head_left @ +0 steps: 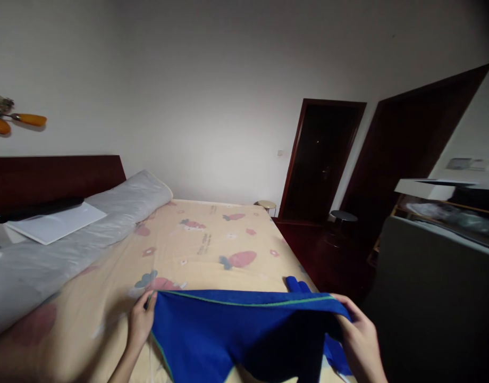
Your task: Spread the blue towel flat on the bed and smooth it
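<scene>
Blue cloth (208, 330) with green edging (252, 305), bottom centre of frame, top edge nearly straight; left hand (143, 317), grip pinching left corner; right hand (360, 332), grip holding other end; loose lower part could bunch if either pinch slackens; blue piece (294, 284), lower right, could get dragged if cloth sweeps it; printed bed (212, 255) beneath

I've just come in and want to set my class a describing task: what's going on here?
A person is holding up a blue cloth over the near part of a bed. The left hand and right hand grip its two upper corners, with the green-trimmed edge stretched between them. A blue bundle shows just beyond the cloth; whether they are joined is unclear. A gray pad lies near the headboard.
</scene>
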Demonstrator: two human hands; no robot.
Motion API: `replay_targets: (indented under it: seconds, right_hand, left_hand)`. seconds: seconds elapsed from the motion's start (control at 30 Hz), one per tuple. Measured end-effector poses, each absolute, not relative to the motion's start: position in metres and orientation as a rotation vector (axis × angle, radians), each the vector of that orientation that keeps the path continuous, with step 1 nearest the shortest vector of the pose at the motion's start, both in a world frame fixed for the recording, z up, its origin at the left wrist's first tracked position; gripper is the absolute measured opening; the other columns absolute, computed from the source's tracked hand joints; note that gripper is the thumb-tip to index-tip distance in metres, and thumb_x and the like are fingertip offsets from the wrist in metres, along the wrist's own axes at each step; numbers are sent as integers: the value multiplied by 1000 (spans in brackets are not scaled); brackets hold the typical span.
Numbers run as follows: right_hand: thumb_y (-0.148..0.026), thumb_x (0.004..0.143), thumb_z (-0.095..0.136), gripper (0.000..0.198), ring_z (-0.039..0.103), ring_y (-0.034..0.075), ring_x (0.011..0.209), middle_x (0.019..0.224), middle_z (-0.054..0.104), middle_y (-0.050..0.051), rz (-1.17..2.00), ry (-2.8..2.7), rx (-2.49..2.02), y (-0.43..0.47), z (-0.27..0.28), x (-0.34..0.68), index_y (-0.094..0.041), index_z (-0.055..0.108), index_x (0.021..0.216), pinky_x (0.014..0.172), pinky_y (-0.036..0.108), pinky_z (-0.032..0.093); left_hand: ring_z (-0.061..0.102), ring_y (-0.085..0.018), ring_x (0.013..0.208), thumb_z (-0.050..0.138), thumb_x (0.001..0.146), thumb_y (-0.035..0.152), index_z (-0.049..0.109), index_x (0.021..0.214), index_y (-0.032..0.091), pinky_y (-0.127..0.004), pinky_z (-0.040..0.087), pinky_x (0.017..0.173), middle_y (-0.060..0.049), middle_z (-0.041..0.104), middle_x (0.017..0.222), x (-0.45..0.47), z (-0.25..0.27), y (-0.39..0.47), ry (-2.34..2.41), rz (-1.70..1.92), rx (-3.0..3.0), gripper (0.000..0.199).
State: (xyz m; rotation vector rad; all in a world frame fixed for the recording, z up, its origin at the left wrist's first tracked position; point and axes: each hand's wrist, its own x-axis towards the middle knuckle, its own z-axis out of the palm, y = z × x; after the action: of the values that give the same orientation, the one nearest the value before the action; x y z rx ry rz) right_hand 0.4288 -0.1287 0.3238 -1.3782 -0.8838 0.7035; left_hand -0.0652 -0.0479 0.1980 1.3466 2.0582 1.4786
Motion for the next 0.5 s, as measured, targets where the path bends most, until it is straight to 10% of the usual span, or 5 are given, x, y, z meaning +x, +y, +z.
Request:
replay_targets:
  seconds: [0.2, 0.5]
  right_hand:
    - [-43, 55, 72, 32, 61, 19, 78, 74, 70, 0, 741, -1139, -1506, -107, 310, 435, -21, 64, 77, 72, 27, 47]
    - [-46, 59, 73, 32, 54, 14, 64, 67, 65, -2, 735, -1089, -1466, -110, 307, 449, -20, 65, 75, 58, 26, 43]
  left_hand:
    - [64, -34, 98, 51, 56, 78, 67, 84, 17, -50, 48, 97, -18, 71, 98, -91, 230, -59, 2077, 1740, 1128, 69]
    - [65, -32, 102, 57, 60, 59, 66, 85, 22, -48, 46, 101, -14, 73, 100, -99, 263, -78, 2110, 1824, 1033, 46]
